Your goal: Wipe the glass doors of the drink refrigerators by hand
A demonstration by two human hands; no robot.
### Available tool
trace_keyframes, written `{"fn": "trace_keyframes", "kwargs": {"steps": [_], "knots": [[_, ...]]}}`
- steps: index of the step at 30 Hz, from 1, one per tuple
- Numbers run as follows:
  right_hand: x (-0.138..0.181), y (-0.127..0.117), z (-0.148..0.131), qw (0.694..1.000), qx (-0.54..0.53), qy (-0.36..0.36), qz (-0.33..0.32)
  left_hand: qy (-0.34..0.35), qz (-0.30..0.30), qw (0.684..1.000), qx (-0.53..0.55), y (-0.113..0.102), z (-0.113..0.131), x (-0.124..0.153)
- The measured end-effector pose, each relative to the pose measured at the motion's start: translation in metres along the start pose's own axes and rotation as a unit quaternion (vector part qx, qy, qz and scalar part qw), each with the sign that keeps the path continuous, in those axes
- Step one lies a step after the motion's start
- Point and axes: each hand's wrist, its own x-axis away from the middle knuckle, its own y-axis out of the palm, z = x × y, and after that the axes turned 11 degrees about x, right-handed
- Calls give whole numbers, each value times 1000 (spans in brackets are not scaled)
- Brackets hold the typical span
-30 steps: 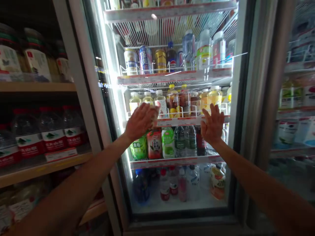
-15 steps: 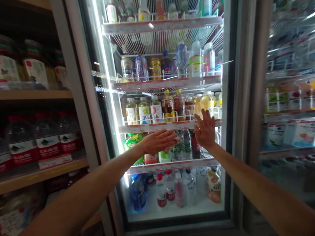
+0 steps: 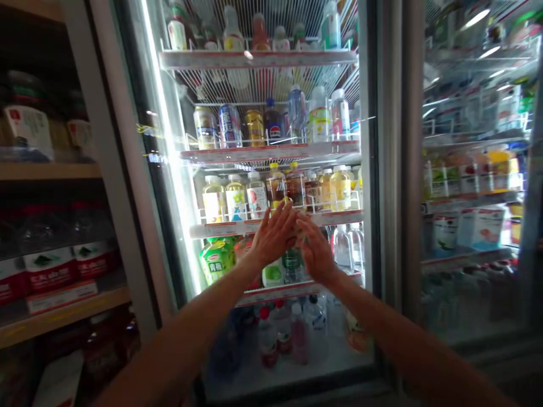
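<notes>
My left hand and my right hand meet in front of a lit drinks cooler, their fingertips touching or overlapping. The left fingers are stretched out and point up; the right fingers are extended and lean toward the left hand. The palms and whatever may lie under them are hidden. Behind the fingers are dark bottles with yellow caps on the middle shelf. Near my left wrist stands a green-labelled bottle on the shelf below. Light reflections suggest a glass door between my hands and the drinks.
A wooden shelf with large jars and red-labelled water bottles stands at the left. A metal frame post separates this cooler from another cooler of drinks at the right. A bright light strip runs down the left side.
My right hand has moved left and my left hand has turned upward, so they now meet. A small pale piece by my left fingers is no longer visible. The view has shifted right.
</notes>
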Motion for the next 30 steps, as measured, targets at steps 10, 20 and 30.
{"fn": "trace_keyframes", "kwargs": {"steps": [10,20,30], "knots": [[-6,42,12,968,246,-28,-47,-107,58,992,-45,-30,-42,95],[9,37,23,963,269,-24,16,-115,67,990,-50,-23,-35,98],[11,10,57,939,279,157,124,-125,66,989,-37,-22,-36,96]]}}
